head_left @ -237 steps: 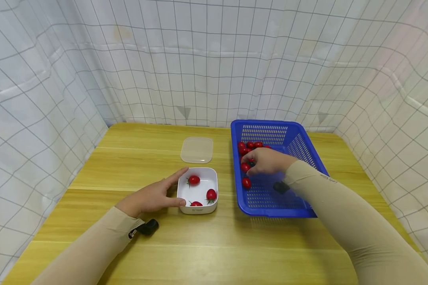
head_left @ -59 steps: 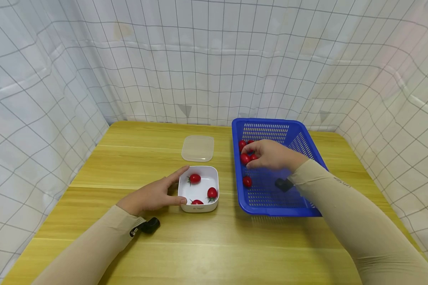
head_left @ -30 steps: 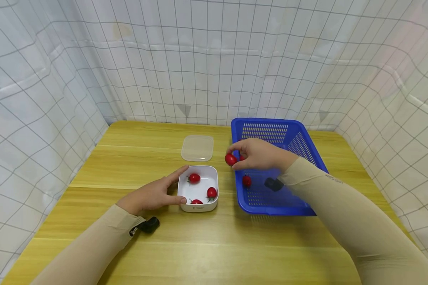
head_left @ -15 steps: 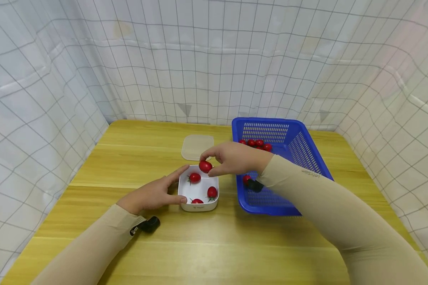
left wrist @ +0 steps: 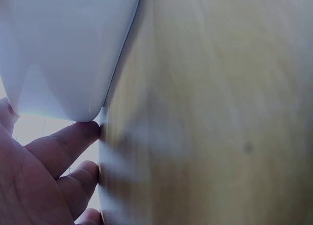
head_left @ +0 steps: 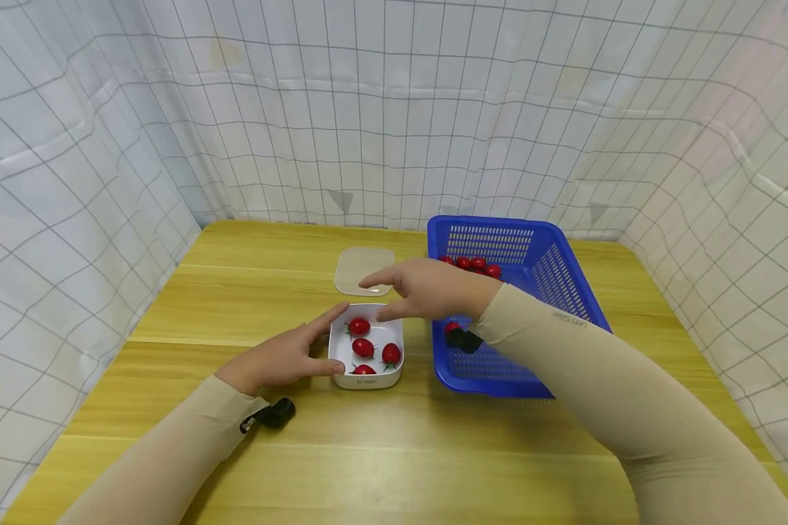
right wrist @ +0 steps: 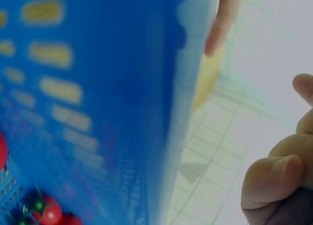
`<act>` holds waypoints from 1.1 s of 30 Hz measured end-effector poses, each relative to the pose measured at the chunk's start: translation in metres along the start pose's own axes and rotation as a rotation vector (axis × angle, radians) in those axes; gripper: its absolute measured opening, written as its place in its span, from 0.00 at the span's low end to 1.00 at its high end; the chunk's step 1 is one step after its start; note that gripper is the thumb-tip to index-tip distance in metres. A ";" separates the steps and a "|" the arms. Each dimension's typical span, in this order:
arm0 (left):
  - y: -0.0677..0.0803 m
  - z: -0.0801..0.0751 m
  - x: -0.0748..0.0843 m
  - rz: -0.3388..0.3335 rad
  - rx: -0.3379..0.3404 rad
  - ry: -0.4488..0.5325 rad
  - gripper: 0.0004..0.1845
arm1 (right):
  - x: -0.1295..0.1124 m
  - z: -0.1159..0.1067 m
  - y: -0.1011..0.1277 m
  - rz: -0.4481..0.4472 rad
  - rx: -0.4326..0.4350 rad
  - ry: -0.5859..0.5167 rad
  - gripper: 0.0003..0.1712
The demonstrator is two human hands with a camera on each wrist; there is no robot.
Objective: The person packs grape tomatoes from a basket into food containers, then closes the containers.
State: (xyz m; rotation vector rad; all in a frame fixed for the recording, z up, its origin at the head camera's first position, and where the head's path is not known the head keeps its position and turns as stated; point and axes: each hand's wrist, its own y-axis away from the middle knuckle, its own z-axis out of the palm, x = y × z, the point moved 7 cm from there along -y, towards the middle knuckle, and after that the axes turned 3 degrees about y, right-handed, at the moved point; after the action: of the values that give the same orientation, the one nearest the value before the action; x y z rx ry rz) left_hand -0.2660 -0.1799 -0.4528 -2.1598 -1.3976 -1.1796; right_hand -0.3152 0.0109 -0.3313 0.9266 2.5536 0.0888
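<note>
In the head view my left hand (head_left: 282, 361) steadies a square white box (head_left: 387, 379) from its left, forefinger at the back corner and thumb at the front rim. Several red cherry tomatoes (head_left: 363, 348) with green stems lie inside the box. In the left wrist view fingertips (left wrist: 90, 130) touch the box wall (left wrist: 63, 54). My right hand (head_left: 427, 288) hovers over the box's back right corner, thumb and forefinger spread apart, nothing between them. More cherry tomatoes (head_left: 478, 263) lie in a blue plastic basket (head_left: 492, 388) under the right forearm, partly hidden by it.
A translucent square lid (head_left: 354, 271) lies flat on the wooden table (head_left: 341, 459) behind the white box. White checked curtains (head_left: 381, 131) enclose the table at the back and sides. A small black device (head_left: 277, 413) is strapped at the left wrist.
My right hand carried a cherry tomato from the blue basket to the white box and let it go; it now lies among the others. The left hand has stayed at the box.
</note>
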 end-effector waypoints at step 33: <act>0.001 0.000 0.005 0.006 0.000 -0.028 0.56 | 0.136 0.044 0.048 0.111 -0.145 -0.013 0.30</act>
State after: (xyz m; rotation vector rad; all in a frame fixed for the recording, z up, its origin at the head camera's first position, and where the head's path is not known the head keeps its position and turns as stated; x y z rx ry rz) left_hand -0.2646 -0.1774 -0.4491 -2.1877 -1.4020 -1.1516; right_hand -0.3621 0.1294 -0.4110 1.0079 2.4452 0.2958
